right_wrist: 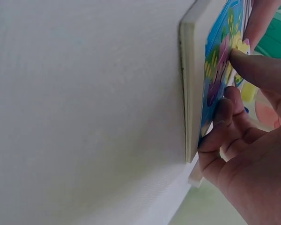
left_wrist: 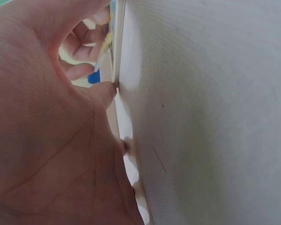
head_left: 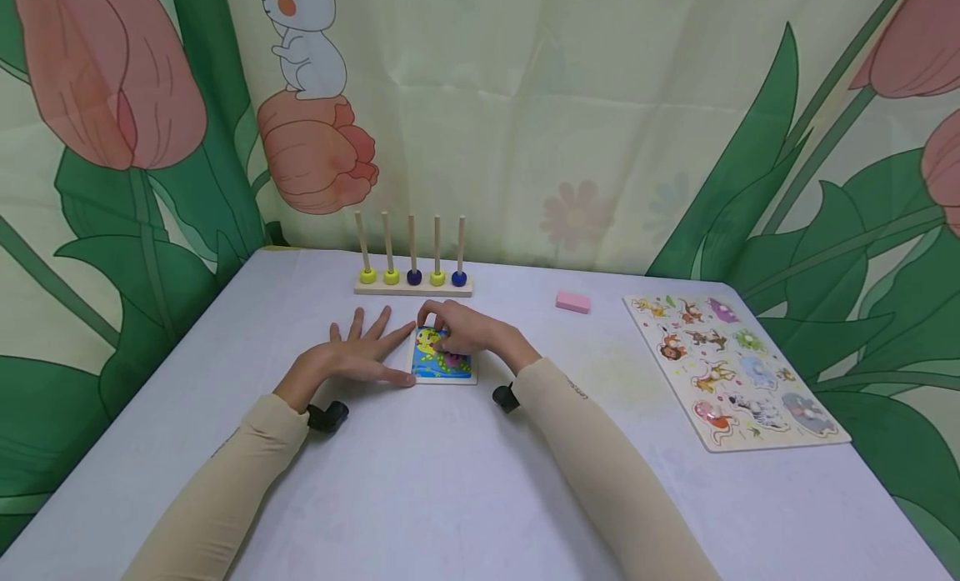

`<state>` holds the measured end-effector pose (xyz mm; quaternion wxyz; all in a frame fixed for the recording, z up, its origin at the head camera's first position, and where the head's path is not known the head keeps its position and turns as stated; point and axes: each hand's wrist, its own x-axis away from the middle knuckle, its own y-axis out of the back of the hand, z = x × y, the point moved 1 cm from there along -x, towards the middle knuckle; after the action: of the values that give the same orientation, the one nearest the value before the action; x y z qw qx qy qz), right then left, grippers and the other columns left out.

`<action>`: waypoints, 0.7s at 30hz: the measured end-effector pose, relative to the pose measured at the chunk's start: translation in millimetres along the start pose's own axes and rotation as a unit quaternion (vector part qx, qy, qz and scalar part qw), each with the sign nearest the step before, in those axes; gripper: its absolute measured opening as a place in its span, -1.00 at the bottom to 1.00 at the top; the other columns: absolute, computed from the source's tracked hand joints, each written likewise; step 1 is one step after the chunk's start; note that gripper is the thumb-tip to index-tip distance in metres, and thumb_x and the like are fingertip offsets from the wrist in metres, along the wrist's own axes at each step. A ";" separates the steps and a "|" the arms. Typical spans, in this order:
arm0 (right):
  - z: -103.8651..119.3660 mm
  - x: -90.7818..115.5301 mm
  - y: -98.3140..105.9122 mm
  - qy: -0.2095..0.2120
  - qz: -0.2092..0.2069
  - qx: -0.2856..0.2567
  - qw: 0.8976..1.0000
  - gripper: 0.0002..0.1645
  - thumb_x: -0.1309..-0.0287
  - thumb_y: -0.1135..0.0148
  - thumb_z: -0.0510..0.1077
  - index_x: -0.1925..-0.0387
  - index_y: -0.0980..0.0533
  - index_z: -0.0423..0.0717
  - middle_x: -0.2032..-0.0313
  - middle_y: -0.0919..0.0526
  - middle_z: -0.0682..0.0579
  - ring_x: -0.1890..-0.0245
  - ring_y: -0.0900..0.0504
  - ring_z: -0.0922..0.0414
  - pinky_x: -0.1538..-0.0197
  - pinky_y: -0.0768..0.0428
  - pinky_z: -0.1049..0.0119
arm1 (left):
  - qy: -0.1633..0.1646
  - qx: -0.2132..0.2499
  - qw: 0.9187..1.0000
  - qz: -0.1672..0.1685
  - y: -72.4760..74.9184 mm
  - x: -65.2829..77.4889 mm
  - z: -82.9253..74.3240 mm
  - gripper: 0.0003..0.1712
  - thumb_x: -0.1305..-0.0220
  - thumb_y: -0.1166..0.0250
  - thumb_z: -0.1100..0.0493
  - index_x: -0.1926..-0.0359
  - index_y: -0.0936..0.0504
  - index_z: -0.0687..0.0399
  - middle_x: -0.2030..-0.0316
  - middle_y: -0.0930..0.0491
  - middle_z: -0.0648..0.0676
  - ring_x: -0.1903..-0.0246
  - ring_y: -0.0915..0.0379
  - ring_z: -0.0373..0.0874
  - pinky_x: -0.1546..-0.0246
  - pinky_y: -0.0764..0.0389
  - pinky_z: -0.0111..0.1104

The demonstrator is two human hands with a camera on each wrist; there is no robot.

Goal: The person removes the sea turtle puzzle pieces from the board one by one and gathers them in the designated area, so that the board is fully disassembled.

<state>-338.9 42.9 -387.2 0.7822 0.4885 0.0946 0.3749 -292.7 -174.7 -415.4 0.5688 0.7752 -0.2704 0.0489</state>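
A small square picture puzzle [head_left: 430, 368] with a blue, yellow and purple design in a pale frame lies on the table. My left hand [head_left: 358, 358] rests at its left side, fingers spread, with the thumb and index fingertip right at the frame. Over the puzzle's upper right part is my right hand [head_left: 465, 327], its fingers bent. It pinches a yellow puzzle piece [right_wrist: 242, 46], which stands tilted up from the picture in both wrist views. Part of that piece is hidden behind the fingers.
Behind the puzzle stands a wooden peg rack [head_left: 412, 289] with yellow and dark blue beads. A pink block [head_left: 573, 303] lies further right. At the table's right side is a large animal puzzle board [head_left: 738, 373]. A printed curtain [head_left: 487, 131] hangs behind the table.
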 end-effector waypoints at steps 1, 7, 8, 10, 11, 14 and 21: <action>0.4 0.4 -0.1 0.001 -0.003 0.000 1.000 -0.49 -0.45 -0.27 -0.27 -0.34 -0.42 0.03 -0.20 -0.60 -0.19 -0.06 -0.61 0.01 -0.32 -0.64 0.09 | 0.000 -0.001 1.000 -0.001 -0.9 -1.2 1.4 0.33 -0.12 -0.17 -0.72 -0.73 0.12 -0.31 -0.71 0.50 0.30 -0.60 0.79 0.58 -0.35 0.56 0.66; 2.7 2.3 -0.8 0.011 -0.020 0.012 1.000 -0.50 -0.43 -0.31 -0.26 -0.31 -0.43 0.01 -0.16 -0.60 -0.17 -0.05 -0.58 0.01 -0.31 -0.63 0.09 | 0.003 -0.003 1.000 -0.004 -5.4 -10.4 9.9 0.37 -0.05 -0.18 -0.76 -0.73 0.12 -0.37 -0.72 0.51 0.28 -0.60 0.80 0.57 -0.34 0.58 0.67; 2.8 2.5 -1.1 0.012 -0.023 0.015 1.000 -0.50 -0.42 -0.31 -0.25 -0.31 -0.43 0.01 -0.16 -0.60 -0.16 -0.05 -0.57 0.01 -0.31 -0.62 0.09 | 0.004 -0.003 1.000 -0.004 -6.2 -12.0 11.2 0.37 -0.05 -0.18 -0.76 -0.73 0.12 -0.37 -0.72 0.51 0.28 -0.60 0.81 0.56 -0.34 0.58 0.67; 2.7 2.4 -1.6 0.015 -0.029 0.017 0.999 -0.49 -0.42 -0.32 -0.25 -0.32 -0.43 0.00 -0.15 -0.60 -0.16 -0.05 -0.57 0.01 -0.32 -0.62 0.09 | 0.006 -0.005 1.000 -0.003 -7.8 -15.1 13.8 0.37 -0.07 -0.18 -0.75 -0.73 0.13 -0.36 -0.72 0.52 0.27 -0.60 0.81 0.55 -0.34 0.57 0.67; 2.7 2.5 -1.9 0.017 -0.032 0.019 0.999 -0.47 -0.41 -0.33 -0.25 -0.33 -0.42 0.00 -0.15 -0.60 -0.15 -0.05 -0.56 0.01 -0.32 -0.61 0.09 | 0.010 -0.007 1.000 -0.003 -8.3 -16.1 14.4 0.36 -0.07 -0.17 -0.75 -0.73 0.14 -0.37 -0.72 0.53 0.25 -0.61 0.82 0.53 -0.36 0.56 0.65; 2.4 2.8 -2.7 0.022 -0.040 0.021 0.999 -0.44 -0.40 -0.34 -0.26 -0.35 -0.42 -0.03 -0.14 -0.60 -0.13 -0.04 -0.57 0.02 -0.32 -0.62 0.11 | 0.011 -0.009 1.000 -0.002 -7.7 -14.7 12.8 0.34 -0.10 -0.17 -0.73 -0.73 0.14 -0.36 -0.72 0.53 0.25 -0.61 0.81 0.53 -0.36 0.54 0.66; 2.3 5.5 -3.7 0.022 -0.049 0.020 0.998 -0.48 -0.40 -0.35 -0.25 -0.34 -0.49 -0.05 -0.14 -0.59 -0.14 -0.02 -0.57 0.02 -0.29 -0.62 0.12 | 0.008 -0.004 1.000 -0.005 -6.0 -10.5 8.9 0.37 -0.05 -0.15 -0.78 -0.73 0.14 -0.38 -0.72 0.54 0.25 -0.61 0.82 0.53 -0.36 0.58 0.65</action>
<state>-332.1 44.1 -387.9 0.7875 0.4906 0.1429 0.3446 -300.8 -177.8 -427.7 0.5740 0.7740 -0.2622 0.0519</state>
